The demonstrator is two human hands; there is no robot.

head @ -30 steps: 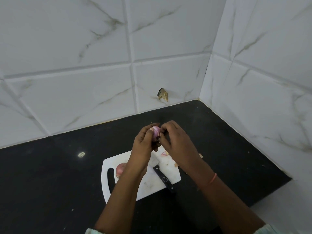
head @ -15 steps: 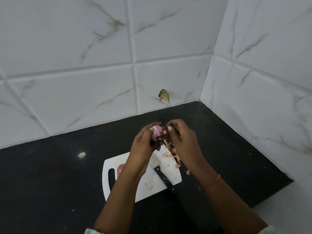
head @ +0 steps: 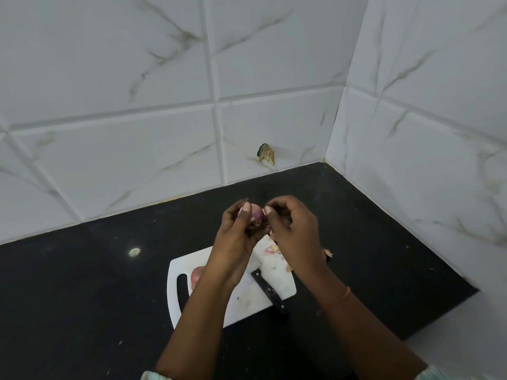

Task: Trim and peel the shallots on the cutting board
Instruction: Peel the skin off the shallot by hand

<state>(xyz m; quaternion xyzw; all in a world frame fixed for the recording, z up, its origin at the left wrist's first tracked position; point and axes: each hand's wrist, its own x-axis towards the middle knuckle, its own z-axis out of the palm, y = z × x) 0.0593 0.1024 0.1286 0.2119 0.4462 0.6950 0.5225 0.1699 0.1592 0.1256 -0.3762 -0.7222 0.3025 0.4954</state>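
one head view looks down, close, at the counter corner (head: 326, 171).

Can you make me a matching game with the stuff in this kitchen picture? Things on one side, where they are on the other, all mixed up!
Things:
1. knife
2. shallot being peeled
3. second shallot
4. pale speck

Places:
A. held up between the left hand and the right hand
B. on the black counter, left of the cutting board
C. lying on the board, handle over its near edge
D. on the board beside its handle slot

Pairs: 1-C, 2-A, 3-D, 4-B
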